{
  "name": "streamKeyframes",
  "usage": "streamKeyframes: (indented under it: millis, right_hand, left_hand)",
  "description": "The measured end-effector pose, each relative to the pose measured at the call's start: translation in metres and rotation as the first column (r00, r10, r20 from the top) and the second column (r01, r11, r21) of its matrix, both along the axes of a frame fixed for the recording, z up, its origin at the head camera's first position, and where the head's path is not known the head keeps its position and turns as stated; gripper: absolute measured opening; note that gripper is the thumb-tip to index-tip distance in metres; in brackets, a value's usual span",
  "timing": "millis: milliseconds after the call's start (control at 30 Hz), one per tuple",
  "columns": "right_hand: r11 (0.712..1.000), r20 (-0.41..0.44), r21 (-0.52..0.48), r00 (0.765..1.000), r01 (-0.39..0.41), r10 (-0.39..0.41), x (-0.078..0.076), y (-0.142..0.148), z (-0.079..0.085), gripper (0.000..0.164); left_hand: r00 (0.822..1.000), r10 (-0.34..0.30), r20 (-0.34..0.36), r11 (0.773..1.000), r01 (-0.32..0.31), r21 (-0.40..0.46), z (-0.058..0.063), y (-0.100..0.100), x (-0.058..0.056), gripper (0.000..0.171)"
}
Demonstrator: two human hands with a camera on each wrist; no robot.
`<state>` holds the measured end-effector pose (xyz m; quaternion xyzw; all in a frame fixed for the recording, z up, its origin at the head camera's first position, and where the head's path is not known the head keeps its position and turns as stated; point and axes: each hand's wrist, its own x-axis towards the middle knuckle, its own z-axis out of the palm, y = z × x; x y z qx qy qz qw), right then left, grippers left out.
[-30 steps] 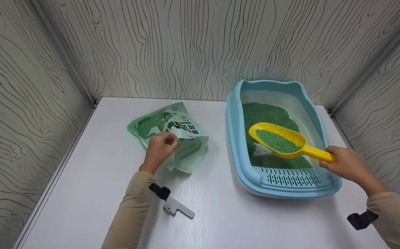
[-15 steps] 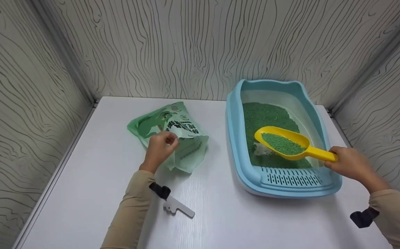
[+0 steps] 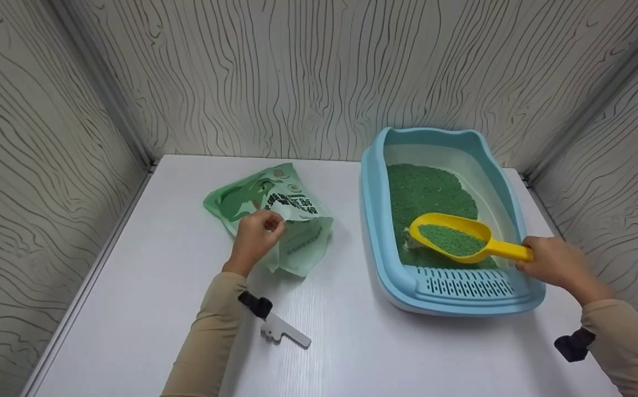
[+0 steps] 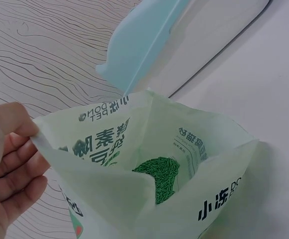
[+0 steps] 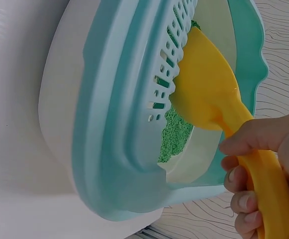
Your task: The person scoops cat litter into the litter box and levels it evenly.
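Observation:
In the head view my right hand (image 3: 556,263) grips the handle of a yellow scoop (image 3: 509,250). Green pellet litter (image 3: 451,240) fills the scoop's bowl, which hangs over the near part of a blue litter box (image 3: 372,220). More green litter (image 3: 426,190) covers much of the box floor. My left hand (image 3: 255,237) pinches the rim of a pale green litter bag (image 3: 302,251) at the table's middle left. The left wrist view shows the bag's mouth spread wide, with green pellets (image 4: 161,174) inside. From the right wrist view, the scoop's yellow underside (image 5: 204,84) faces the camera.
A slotted step (image 3: 465,282) forms the box's near side. A small grey comb-like piece (image 3: 285,331) shows beside the left wrist, near a black strap mount (image 3: 255,304). Patterned walls (image 3: 319,77) enclose the white table (image 3: 341,342) at the back and sides.
The scoop, still loaded, has come nearer the box's front and sits lower in the head view. Less bare floor shows beside it. My left hand and the bag have stayed put.

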<state>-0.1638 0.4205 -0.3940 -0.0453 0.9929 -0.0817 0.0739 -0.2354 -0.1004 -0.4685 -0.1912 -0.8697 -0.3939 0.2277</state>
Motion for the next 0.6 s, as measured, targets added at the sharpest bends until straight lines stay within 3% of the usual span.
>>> streamKeyframes:
  millis: [600]
  right_hand:
    - [0.993,-0.038,0.098,0.997,-0.067,0.071,-0.0062,-0.0030,0.0069,0.028]
  left_hand:
    - [1.000,0.000,0.005,1.000,0.000,0.003,0.0000,-0.0004,-0.0004,0.005]
